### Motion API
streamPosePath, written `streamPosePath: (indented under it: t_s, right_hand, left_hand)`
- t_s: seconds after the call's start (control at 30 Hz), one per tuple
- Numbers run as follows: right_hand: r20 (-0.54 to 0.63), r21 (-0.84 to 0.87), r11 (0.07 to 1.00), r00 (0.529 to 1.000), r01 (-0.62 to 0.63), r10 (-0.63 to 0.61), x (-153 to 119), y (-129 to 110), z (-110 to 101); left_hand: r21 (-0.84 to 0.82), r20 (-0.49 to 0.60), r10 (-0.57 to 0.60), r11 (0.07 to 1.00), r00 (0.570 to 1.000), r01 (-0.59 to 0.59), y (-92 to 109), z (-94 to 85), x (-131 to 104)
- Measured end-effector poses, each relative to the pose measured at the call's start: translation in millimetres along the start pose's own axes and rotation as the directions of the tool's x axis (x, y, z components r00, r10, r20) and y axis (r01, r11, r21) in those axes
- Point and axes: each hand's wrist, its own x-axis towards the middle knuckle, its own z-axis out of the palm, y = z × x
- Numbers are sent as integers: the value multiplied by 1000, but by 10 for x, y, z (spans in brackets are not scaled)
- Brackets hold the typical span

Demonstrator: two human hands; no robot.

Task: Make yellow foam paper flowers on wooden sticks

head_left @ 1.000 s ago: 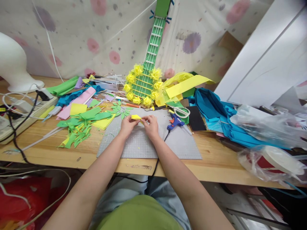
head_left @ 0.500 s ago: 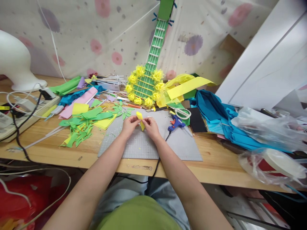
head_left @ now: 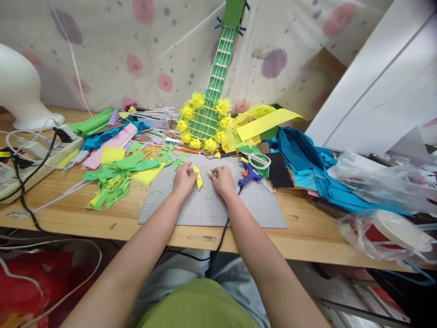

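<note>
My left hand (head_left: 184, 180) is over the grey cutting mat (head_left: 252, 209), a folded yellow paper piece (head_left: 197, 177) pinched at its fingertips. A short gap to the right, my right hand (head_left: 222, 179) has its fingers closed at a small whitish speckled thing (head_left: 209, 171), too small to name. Just beyond the fingers of my left hand lies a sprig of green paper leaves (head_left: 173, 157). Right of my right hand rests a blue glue gun (head_left: 251, 175), and the scissors (head_left: 259, 160) with pale handles lie behind it.
A green ukulele-shaped model (head_left: 218, 84) ringed with yellow paper flowers leans at the back. Green paper scraps (head_left: 114, 182) are heaped on the left. Blue paper (head_left: 300, 150) and plastic bags (head_left: 375, 182) crowd the right. The glue gun's black cord (head_left: 224, 234) crosses the table's front edge.
My hands have moved apart, the right one going right. The yellow paper piece, earlier between both hands, is now at my left fingertips only.
</note>
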Motion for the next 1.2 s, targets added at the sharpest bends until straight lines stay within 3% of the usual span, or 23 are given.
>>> streamPosePath:
  t_s: [0.1, 0.17, 0.27, 0.37, 0.5, 0.63, 0.77, 1.07, 1.2]
  right_hand:
    - [33, 194, 981, 999, 17, -24, 13, -43, -31]
    - [83, 327, 945, 995, 23, -53, 17, -82, -61]
    - [137, 424, 905, 986, 27, -93, 6, -139, -100]
    - [175, 431, 902, 979, 23, -108, -16, -181, -124]
    - [210, 450, 893, 968, 29, -138, -34, -196, -135]
    - [218, 500, 865, 961, 40, -171, -29, -174, -127]
    - [212, 538, 841, 957, 54, -197, -18, -141, -109]
    - [163, 482, 863, 953, 150, -256, -14, -87, -45]
    - [145, 486, 855, 948, 181, -283, -27, -83, -47]
  left_hand:
    - [38, -49, 85, 996, 995, -83, 36, -33, -3]
    - [15, -52, 80, 997, 995, -79, 44, -45, 11]
    - [-169, 18, -29, 985, 999, 31, 47, -28, 32]
    - [-344, 152, -155, 918, 976, 199, 67, 12, 29]
    - [-408, 282, -224, 852, 933, 328, 130, 35, -12]
    - [-424, 363, -211, 830, 908, 362, 184, 13, -48]
    - [-421, 374, -140, 855, 917, 302, 162, -13, -48]
    - [-327, 353, 83, 944, 932, 40, 118, -14, -40]
    - [-296, 340, 126, 955, 932, -21, 136, -18, -46]
